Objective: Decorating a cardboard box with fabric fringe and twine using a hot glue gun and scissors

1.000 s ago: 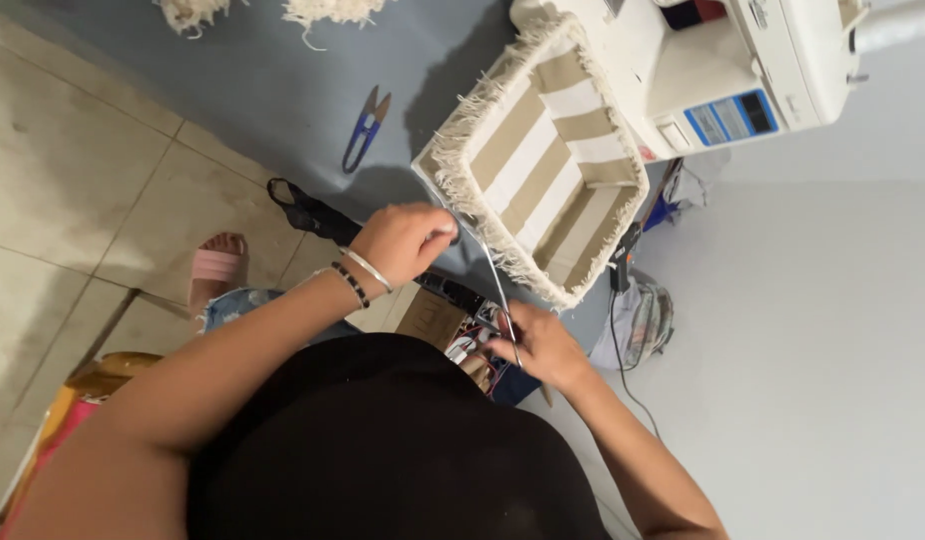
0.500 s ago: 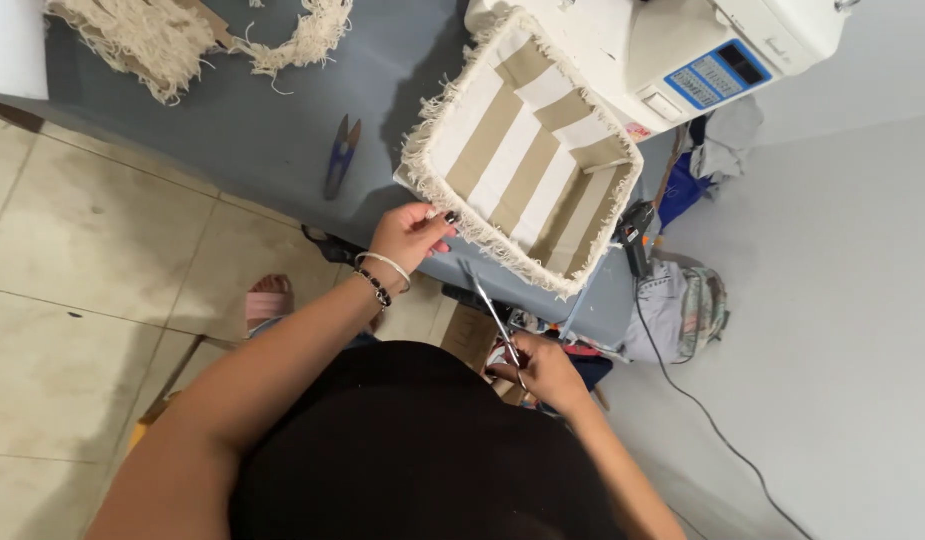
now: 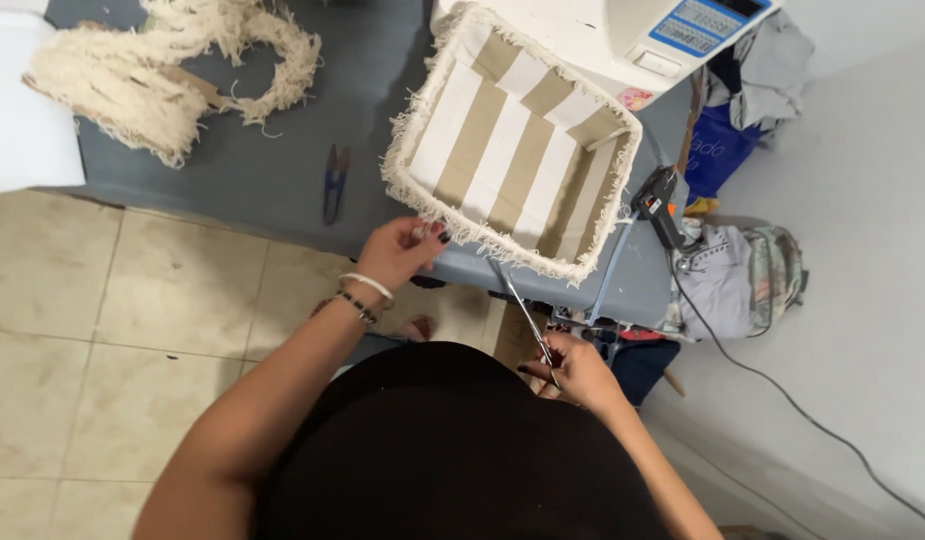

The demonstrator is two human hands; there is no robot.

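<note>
A square fabric basket point(image 3: 513, 150) with beige and white stripes and a cream fringed rim sits on the grey table point(image 3: 263, 170). My left hand point(image 3: 401, 252) pinches the fringe at the basket's near left edge. My right hand point(image 3: 573, 372) grips a pair of long thin scissors point(image 3: 523, 312) low by my body, blades pointing up toward the basket's near rim without touching it. Bracelets circle my left wrist.
A small blue thread snipper point(image 3: 335, 182) lies on the table left of the basket. Cream fringe trim point(image 3: 153, 70) is heaped at the far left. A white sewing machine point(image 3: 633, 35) stands behind the basket. A glue gun point(image 3: 661, 200), a cable and bags sit to the right.
The view has tilted so the table and basket sit lower and nearer. My left hand stays on the fringe; my right hand still holds the scissors low.
</note>
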